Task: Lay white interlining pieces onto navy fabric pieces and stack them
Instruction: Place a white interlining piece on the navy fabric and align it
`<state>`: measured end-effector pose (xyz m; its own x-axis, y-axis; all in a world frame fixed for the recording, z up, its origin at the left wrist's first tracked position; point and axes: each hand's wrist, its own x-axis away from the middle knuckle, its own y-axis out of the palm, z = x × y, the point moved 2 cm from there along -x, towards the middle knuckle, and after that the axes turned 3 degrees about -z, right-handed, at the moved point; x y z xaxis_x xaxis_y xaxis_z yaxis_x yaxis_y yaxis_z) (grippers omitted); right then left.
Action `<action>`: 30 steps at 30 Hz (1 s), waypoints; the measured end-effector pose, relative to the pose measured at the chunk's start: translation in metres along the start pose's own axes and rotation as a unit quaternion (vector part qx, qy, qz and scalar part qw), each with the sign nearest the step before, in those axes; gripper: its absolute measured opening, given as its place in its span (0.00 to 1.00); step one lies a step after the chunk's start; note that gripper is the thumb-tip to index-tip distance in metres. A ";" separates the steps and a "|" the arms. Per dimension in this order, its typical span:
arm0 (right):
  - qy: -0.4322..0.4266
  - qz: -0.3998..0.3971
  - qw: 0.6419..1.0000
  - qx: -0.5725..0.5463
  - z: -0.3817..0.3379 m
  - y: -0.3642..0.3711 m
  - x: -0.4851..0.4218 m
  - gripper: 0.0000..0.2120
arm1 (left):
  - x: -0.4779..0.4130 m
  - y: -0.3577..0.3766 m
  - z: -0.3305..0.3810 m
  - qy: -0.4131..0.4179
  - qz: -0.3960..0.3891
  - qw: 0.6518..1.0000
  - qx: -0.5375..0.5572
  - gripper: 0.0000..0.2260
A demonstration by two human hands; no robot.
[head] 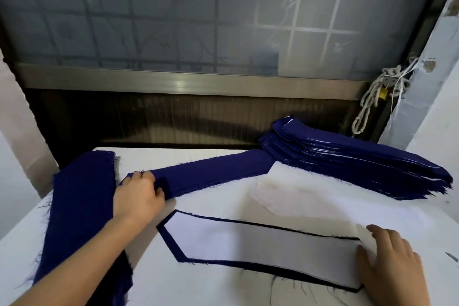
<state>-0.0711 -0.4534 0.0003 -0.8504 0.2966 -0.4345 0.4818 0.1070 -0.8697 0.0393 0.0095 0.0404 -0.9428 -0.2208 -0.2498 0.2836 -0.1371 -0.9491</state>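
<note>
My left hand (pixel 139 196) grips the near end of a long navy fabric piece (pixel 211 174) that stretches toward the far right. A pile of bare navy pieces (pixel 82 206) lies on the left, under my left forearm. In front of me a white interlining piece (pixel 260 248) lies on a navy piece (pixel 173 243), whose edge shows all round it. My right hand (pixel 392 261) presses flat on the right end of that interlining. A fanned stack of finished navy and white pairs (pixel 360 164) sits at the back right.
The white table (pixel 198 281) carries a faint pile of white interlining pieces (pixel 285 199) right of centre. Loose navy threads (pixel 285 288) lie near the front edge. A dark window frame (pixel 186 82) stands behind the table, and rope (pixel 372 102) hangs at the right.
</note>
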 end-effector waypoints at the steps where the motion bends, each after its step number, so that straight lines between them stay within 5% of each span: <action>1: -0.005 0.003 1.000 0.014 -0.002 0.000 0.000 0.25 | -0.011 -0.001 -0.003 -0.017 -0.006 1.000 -0.017 0.15; 5: -0.014 -0.007 0.999 0.034 -0.005 0.001 -0.001 0.25 | -0.040 0.004 -0.017 -0.066 -0.052 0.993 -0.079 0.15; 10: -0.026 -0.002 0.999 0.041 -0.006 0.004 -0.002 0.25 | -0.049 0.009 -0.021 -0.109 -0.061 0.992 -0.020 0.07; 17: -0.032 0.000 0.999 0.034 -0.008 0.002 -0.001 0.23 | -0.044 0.013 -0.013 -0.031 -0.067 0.991 -0.108 0.07; 23: -0.032 0.004 0.999 0.026 -0.008 0.002 0.001 0.22 | -0.040 0.016 -0.011 0.010 -0.090 0.995 0.032 0.08; 30: -0.041 0.018 0.998 0.037 -0.008 0.003 0.003 0.21 | -0.032 0.007 -0.012 0.005 0.012 0.993 0.115 0.06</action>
<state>-0.0700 -0.4449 -0.0018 -0.8490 0.2207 -0.4802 0.4974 0.0271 -0.8671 0.0696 0.0277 0.0396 -0.9363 -0.2174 -0.2757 0.3384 -0.3496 -0.8736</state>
